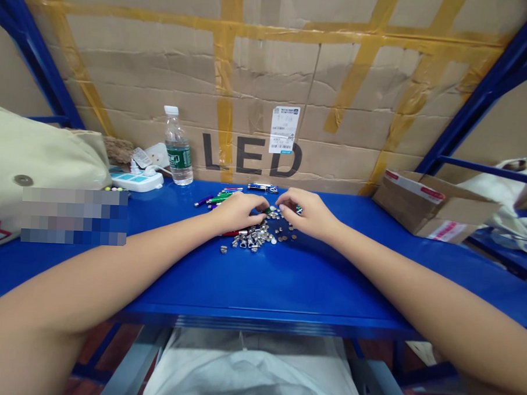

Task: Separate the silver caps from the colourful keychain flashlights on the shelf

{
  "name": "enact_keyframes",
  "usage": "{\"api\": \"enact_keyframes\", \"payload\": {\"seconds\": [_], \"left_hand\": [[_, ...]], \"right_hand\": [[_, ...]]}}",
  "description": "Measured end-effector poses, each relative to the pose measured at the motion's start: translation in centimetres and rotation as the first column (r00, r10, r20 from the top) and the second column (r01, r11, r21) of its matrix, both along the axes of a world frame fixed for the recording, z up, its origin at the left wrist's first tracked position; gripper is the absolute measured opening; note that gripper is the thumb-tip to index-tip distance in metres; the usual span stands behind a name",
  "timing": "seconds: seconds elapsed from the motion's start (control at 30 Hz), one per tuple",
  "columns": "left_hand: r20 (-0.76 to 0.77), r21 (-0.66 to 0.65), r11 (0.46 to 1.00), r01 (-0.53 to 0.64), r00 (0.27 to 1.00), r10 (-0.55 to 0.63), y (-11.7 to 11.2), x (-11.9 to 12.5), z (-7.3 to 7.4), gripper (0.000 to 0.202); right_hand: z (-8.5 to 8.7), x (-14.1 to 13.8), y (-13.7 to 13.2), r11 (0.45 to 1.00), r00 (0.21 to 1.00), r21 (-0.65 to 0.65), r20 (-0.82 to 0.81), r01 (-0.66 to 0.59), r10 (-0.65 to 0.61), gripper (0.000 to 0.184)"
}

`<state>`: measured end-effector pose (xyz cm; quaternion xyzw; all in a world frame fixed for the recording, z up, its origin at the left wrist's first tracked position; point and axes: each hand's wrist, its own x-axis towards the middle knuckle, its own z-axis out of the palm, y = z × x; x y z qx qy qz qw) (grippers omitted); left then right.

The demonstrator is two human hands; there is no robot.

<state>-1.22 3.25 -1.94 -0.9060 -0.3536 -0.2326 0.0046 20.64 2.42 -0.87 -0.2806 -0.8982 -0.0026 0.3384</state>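
My left hand [241,211] reaches in with fingers and thumb curled together at the far side of a pile of small silvery metal parts [253,238]. A small dark green bit [267,210] shows at its fingertips; what it belongs to is unclear. Facing it, my right hand [311,215] is also curled, thumb near the fingers, above a few round coin-like discs [283,238]. Something green and white [298,210] shows in the gap of this hand, too small to name. Slim coloured tubes, among them a green one [220,199], lie behind my left hand.
On the blue table [259,284], a water bottle [179,150] and a white power strip [137,180] stand at the back left. A pale bag [42,153] is at far left, an open cardboard box [433,208] at right. Taped cardboard [260,75] forms the back wall.
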Motion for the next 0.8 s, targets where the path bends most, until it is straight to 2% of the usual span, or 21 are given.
{"api": "enact_keyframes", "payload": {"seconds": [0.1,0.23,0.47,0.67,0.8], "left_hand": [[0.072,0.01,1.0,-0.006,0.997,0.005,0.3,-0.3,0.4,0.017],[0.205,0.054,0.997,-0.049,0.978,0.037,1.2,-1.4,1.3,0.015],[0.321,0.104,0.972,-0.21,0.932,0.167,2.8,-4.6,2.4,0.018],[0.345,0.092,0.974,-0.205,0.925,0.162,3.0,-5.1,2.3,0.017],[0.315,0.081,0.987,-0.137,0.943,0.105,2.6,-4.3,2.3,0.016]], "right_hand": [[0.3,-0.6,-0.3,1.0,0.999,0.027,0.038,-0.004,0.003,0.012],[1.0,-2.7,-0.6,0.998,0.976,0.041,0.213,-0.04,0.03,0.014],[1.7,-7.7,-0.1,0.992,0.873,-0.112,0.478,-0.052,0.1,0.015],[1.2,-9.1,0.4,0.986,0.862,-0.164,0.498,-0.017,0.098,0.011],[1.8,-7.5,0.0,0.983,0.921,-0.185,0.386,0.017,0.057,0.008]]}}
